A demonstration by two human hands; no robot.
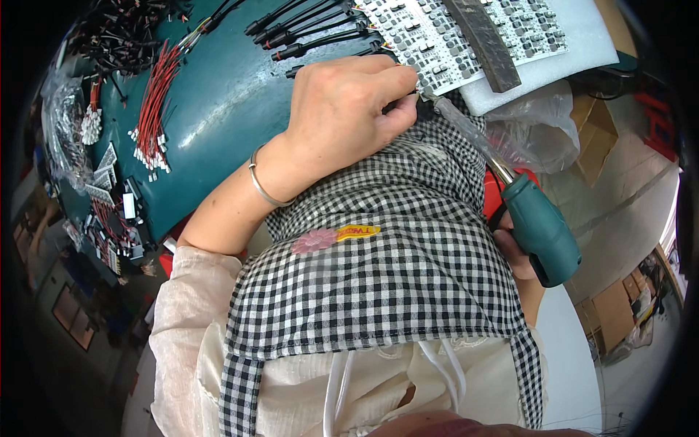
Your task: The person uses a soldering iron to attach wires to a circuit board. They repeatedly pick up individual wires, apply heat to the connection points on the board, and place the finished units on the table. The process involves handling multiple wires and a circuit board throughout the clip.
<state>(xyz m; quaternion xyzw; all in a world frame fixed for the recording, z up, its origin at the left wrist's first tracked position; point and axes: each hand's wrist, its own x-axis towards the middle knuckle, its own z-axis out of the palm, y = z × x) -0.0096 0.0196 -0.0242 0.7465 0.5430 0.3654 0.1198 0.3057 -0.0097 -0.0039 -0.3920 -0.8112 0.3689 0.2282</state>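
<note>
My left hand (348,109) is closed in a pinch at the lower left corner of a white circuit board panel (444,69). Its fingertips hide what they hold. In my right hand (514,255), mostly hidden behind the tool, is a soldering iron (542,229) with a green handle and a metal barrel. The iron's tip points up and left, close to my left fingertips; whether it touches the board I cannot tell. Along the panel's left edge, several black cables with connectors (313,44) stick out. A dark metal bar (484,44) lies across the panel.
White foam (582,44) lies under the panel. On the green table (218,95) are a bundle of red wires (156,102), a heap of black connectors (116,33) and small boards (105,175). A clear plastic bag (539,127) and a cardboard box (593,135) stand at the right.
</note>
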